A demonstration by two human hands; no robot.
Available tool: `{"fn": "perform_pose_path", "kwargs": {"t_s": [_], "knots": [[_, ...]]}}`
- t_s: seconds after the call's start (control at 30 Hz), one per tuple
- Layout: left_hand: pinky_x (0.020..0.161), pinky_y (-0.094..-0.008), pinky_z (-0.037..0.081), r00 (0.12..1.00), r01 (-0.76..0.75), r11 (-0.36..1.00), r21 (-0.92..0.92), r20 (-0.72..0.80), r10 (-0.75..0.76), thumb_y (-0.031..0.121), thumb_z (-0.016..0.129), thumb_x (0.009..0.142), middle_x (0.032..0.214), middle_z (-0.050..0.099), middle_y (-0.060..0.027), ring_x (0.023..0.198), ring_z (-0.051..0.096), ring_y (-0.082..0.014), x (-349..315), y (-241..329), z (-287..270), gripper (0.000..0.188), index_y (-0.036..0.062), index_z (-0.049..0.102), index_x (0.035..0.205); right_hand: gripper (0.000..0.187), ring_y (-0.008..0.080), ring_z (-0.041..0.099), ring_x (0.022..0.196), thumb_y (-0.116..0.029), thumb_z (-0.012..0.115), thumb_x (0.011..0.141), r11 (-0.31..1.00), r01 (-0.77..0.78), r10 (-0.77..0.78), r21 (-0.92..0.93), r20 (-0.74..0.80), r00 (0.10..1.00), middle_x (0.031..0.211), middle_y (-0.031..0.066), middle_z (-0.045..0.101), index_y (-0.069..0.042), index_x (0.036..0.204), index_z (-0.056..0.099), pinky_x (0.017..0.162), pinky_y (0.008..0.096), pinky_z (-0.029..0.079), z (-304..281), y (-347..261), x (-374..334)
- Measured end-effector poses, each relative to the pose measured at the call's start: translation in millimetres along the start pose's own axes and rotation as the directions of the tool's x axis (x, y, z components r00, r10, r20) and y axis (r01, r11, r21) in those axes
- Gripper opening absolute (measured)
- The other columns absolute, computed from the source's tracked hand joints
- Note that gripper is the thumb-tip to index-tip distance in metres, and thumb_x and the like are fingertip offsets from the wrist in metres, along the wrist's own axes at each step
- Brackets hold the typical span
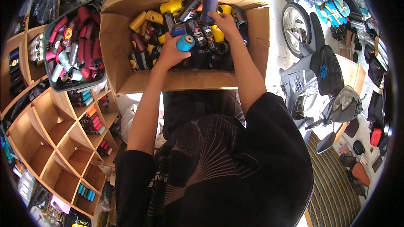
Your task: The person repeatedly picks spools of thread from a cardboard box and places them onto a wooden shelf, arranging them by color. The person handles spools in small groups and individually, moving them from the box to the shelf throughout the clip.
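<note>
A large open cardboard box (181,85) in front of me is full of thread spools, mostly black and yellow. My left hand (169,54) is closed around a bright blue thread spool (184,43), its end tilted up. Close to those fingers is a dark blue spool (179,30); whether they also hold it I cannot tell. At the far right part of the box, my right hand (226,25) grips a navy thread spool (209,10) standing upright above the others. Below the hands lie several black spools (196,32) and a yellow spool (217,33).
Left of the box stands a dark plastic bin (75,86) of maroon, pink and pale spools. A wooden cubby shelf (54,145) holds coloured spools in some compartments. To the right are a motorcycle (301,75) and a pile of bags and small items (357,172).
</note>
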State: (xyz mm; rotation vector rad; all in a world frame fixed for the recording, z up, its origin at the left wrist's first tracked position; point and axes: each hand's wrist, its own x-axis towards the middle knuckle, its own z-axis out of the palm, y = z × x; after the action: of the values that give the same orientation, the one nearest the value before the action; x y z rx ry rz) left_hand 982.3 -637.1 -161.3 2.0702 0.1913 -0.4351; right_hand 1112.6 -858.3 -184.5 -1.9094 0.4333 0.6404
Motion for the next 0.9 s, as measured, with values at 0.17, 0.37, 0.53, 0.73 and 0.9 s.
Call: {"fn": "perform_pose_path", "kwargs": {"t_s": [0.17,0.37,0.53,0.73,0.9], "knots": [[0.091,-0.0346,0.052,0.995,0.095,0.852,-0.516,0.067,-0.071,0.01,0.085,0.068,0.121,0.062,-0.0065,0.106,0.063,-0.0174,-32,41,-46,0.053,0.0107,0.071,0.119,0.06,0.0206,0.062,0.106,-0.022,0.074,0.085,0.913,0.046,-0.091,0.406,0.093,0.992,0.118,0.0112,0.063,0.007,0.133,0.052,0.091,0.0348,0.051,-48,19,-66],[0.085,-0.0315,0.051,0.992,0.125,0.741,-0.659,0.056,-0.116,0.005,0.082,0.07,0.107,0.063,-0.0011,0.095,0.061,-0.0141,-63,43,-62,0.056,0.0079,0.064,0.123,0.064,0.0186,0.061,0.102,-0.01,0.077,0.081,0.816,0.114,-0.267,0.567,0.196,0.943,0.117,0.0117,0.063,0.004,0.136,0.049,0.09,0.0328,0.049,-88,26,-133],[0.086,-0.0302,0.051,0.996,0.081,0.67,-0.738,0.083,-0.029,0.006,0.085,0.067,0.11,0.065,-0.0008,0.098,0.061,-0.0129,-76,50,-57,0.055,0.0073,0.066,0.119,0.073,0.0191,0.06,0.111,0.003,0.077,0.075,0.775,0.01,-0.25,0.632,0.292,0.923,0.119,0.0101,0.063,0.002,0.141,0.045,0.097,0.0337,0.048,-88,30,-154],[0.088,-0.031,0.051,0.985,0.141,0.623,-0.77,0.174,-0.008,0.004,0.084,0.066,0.114,0.064,-0.0026,0.102,0.061,-0.0144,-83,60,-49,0.058,0.0065,0.064,0.12,0.069,0.02,0.059,0.112,0.0,0.073,0.078,0.74,-0.039,-0.233,0.671,0.311,0.922,0.121,0.011,0.062,0.002,0.141,0.046,0.102,0.0357,0.045,-87,39,-164],[0.089,-0.0318,0.051,0.974,0.177,0.56,-0.81,0.227,0.02,0.003,0.084,0.066,0.113,0.062,-0.0034,0.102,0.062,-0.0162,-85,56,-43,0.059,0.0065,0.063,0.121,0.06,0.0211,0.059,0.113,-0.008,0.066,0.083,0.631,-0.107,-0.222,0.769,0.311,0.924,0.121,0.0114,0.062,0.003,0.139,0.047,0.103,0.0365,0.044,-87,43,-166]]}}
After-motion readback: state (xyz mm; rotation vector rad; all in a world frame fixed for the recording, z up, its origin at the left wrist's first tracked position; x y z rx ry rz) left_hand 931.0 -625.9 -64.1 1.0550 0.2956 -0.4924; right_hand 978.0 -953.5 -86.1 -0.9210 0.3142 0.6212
